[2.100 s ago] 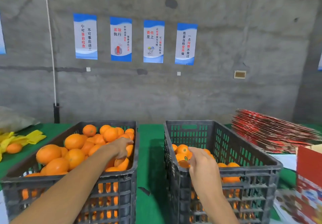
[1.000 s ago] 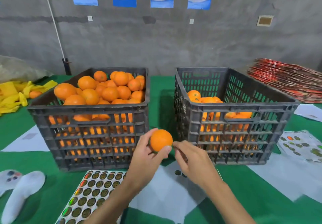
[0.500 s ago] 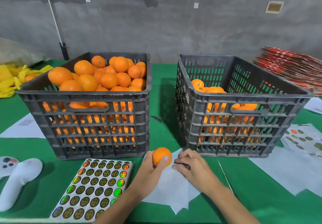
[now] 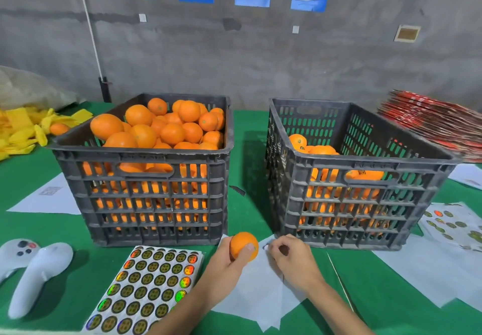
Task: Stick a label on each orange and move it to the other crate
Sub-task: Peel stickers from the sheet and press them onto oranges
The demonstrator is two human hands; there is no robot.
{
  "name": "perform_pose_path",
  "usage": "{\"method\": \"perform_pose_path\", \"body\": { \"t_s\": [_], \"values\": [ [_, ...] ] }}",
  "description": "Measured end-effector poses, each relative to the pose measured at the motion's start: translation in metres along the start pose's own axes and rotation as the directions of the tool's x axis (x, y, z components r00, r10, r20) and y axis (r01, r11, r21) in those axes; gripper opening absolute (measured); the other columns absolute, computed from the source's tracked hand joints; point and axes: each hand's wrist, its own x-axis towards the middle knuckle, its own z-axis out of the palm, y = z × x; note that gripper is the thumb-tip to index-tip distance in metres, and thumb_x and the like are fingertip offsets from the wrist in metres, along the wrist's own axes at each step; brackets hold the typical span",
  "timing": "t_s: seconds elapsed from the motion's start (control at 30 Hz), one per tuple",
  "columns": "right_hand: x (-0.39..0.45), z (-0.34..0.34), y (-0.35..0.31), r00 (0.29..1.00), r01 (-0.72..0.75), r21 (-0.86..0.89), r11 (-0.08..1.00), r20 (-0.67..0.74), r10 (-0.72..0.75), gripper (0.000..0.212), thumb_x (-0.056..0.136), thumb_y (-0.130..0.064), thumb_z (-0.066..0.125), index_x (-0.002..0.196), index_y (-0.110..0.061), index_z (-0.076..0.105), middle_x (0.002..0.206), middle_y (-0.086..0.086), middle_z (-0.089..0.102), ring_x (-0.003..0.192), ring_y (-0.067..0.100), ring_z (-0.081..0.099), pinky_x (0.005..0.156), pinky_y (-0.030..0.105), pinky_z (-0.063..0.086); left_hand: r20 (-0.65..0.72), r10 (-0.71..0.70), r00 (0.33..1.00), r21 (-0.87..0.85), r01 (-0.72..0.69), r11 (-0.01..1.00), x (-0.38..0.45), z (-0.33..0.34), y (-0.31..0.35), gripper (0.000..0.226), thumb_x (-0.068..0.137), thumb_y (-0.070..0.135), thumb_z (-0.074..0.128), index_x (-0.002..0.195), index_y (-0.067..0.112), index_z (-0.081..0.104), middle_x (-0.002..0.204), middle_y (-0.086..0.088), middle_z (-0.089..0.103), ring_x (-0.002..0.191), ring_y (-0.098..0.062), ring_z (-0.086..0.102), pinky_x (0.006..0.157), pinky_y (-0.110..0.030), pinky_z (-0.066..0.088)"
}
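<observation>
Your left hand (image 4: 229, 259) grips an orange (image 4: 243, 246) just near of the full left crate (image 4: 146, 157); your right hand (image 4: 292, 256), fingers curled, seems to pinch a label (too small to confirm). Next: press it on, then reach to the right crate (image 4: 365, 167).

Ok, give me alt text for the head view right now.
A left hand holds an orange beside the right hand, fingers curled, over white paper, before two dark crates: left crate heaped with oranges, right crate part-filled. A label sheet lies at left.
</observation>
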Motion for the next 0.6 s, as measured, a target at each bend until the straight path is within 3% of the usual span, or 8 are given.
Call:
{"method": "perform_pose_path", "body": {
  "t_s": [0.07, 0.17, 0.27, 0.33, 0.47, 0.6],
  "values": [
    [-0.004, -0.001, -0.01, 0.992, 0.032, 0.066, 0.997, -0.127, -0.024, 0.02, 0.098, -0.018, 0.064, 0.082, -0.026, 0.072, 0.09, -0.012, 0.07, 0.083, 0.009, 0.066, 0.074, 0.024, 0.054, -0.004, -0.008, 1.0, -0.06, 0.008, 0.998, 0.001, 0.0, 0.002, 0.033, 0.096, 0.058, 0.06, 0.111, 0.028, 0.06, 0.099, 0.002, 0.063, 0.085, -0.006, 0.061, 0.086, -0.028, 0.049],
    [-0.01, -0.002, -0.035, 0.937, 0.225, 0.067, 0.972, -0.288, -0.197, 0.014, 0.098, -0.016, 0.065, 0.091, -0.026, 0.072, 0.094, -0.016, 0.067, 0.086, 0.008, 0.066, 0.073, 0.028, 0.055, -0.046, 0.017, 0.999, -0.19, -0.025, 0.981, 0.003, 0.0, 0.018, 0.057, 0.08, 0.069, 0.067, 0.118, 0.027, 0.066, 0.111, 0.003, 0.072, 0.105, -0.011, 0.069, 0.103, -0.041, 0.053],
    [-0.014, -0.007, -0.062, 0.854, 0.392, -0.056, 0.918, -0.35, -0.386, 0.009, 0.099, -0.018, 0.066, 0.098, -0.024, 0.072, 0.102, -0.018, 0.062, 0.093, 0.008, 0.064, 0.071, 0.022, 0.053, -0.038, 0.073, 0.997, -0.341, -0.082, 0.936, 0.006, -0.003, 0.043, 0.064, 0.077, 0.068, 0.072, 0.121, 0.023, 0.069, 0.114, 0.002, 0.076, 0.111, -0.014, 0.071, 0.1, -0.037, 0.056],
    [-0.013, -0.018, -0.08, 0.799, 0.456, -0.108, 0.884, -0.388, -0.459, 0.01, 0.1, -0.018, 0.064, 0.105, -0.02, 0.072, 0.107, -0.016, 0.062, 0.098, 0.005, 0.063, 0.077, 0.024, 0.054, -0.031, 0.125, 0.992, -0.38, -0.127, 0.916, 0.007, -0.009, 0.066, 0.058, 0.081, 0.063, 0.074, 0.122, 0.021, 0.07, 0.116, 0.002, 0.076, 0.114, -0.014, 0.071, 0.097, -0.032, 0.057],
    [-0.007, -0.05, -0.114, 0.721, 0.548, -0.253, 0.797, -0.341, -0.603, 0.036, 0.103, -0.032, 0.055, 0.133, -0.015, 0.065, 0.134, -0.009, 0.059, 0.118, 0.005, 0.06, 0.093, 0.027, 0.055, -0.102, 0.203, 0.974, -0.324, -0.225, 0.919, 0.013, -0.027, 0.12, 0.043, 0.092, 0.056, 0.069, 0.12, 0.024, 0.071, 0.112, 0.003, 0.077, 0.111, -0.014, 0.072, 0.103, -0.039, 0.054],
    [0.005, -0.079, -0.147, 0.652, 0.474, -0.49, 0.732, -0.364, -0.665, 0.066, 0.095, -0.052, 0.06, 0.145, -0.01, 0.052, 0.146, 0.0, 0.054, 0.116, 0.012, 0.064, 0.079, 0.023, 0.059, -0.116, 0.346, 0.931, -0.174, -0.362, 0.916, 0.021, -0.045, 0.18, 0.043, 0.088, 0.071, 0.062, 0.1, 0.032, 0.077, 0.098, 0.007, 0.079, 0.097, -0.008, 0.074, 0.085, -0.023, 0.059]
  ]
}}
